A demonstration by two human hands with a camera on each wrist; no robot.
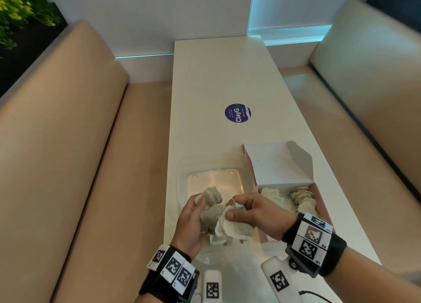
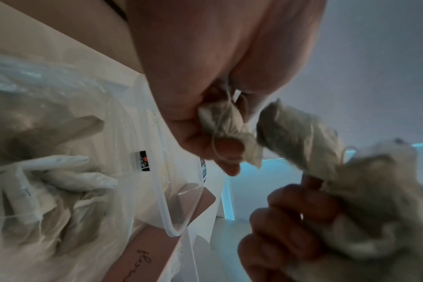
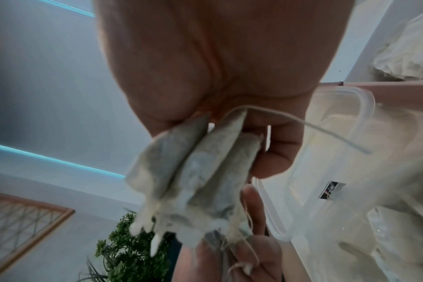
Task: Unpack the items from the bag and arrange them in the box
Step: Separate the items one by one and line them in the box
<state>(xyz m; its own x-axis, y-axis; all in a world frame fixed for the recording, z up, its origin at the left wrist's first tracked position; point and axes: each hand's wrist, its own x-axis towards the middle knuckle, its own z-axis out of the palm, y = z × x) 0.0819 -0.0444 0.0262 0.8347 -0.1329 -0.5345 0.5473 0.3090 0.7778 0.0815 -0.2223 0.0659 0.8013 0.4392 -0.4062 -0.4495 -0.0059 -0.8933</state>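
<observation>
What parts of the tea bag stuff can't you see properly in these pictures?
- Tea bags, head view: the left hand and right hand cover part of the bunch, so they cannot be counted.
- Pink box, head view: the right wrist hides its near end.
- Sticker on the table: its small print is too tiny to read.
- Writing on the box side, left wrist view: cut off by the bottom edge.

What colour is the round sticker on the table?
Dark purple with white lettering; the sticker shows best in the head view.
</observation>
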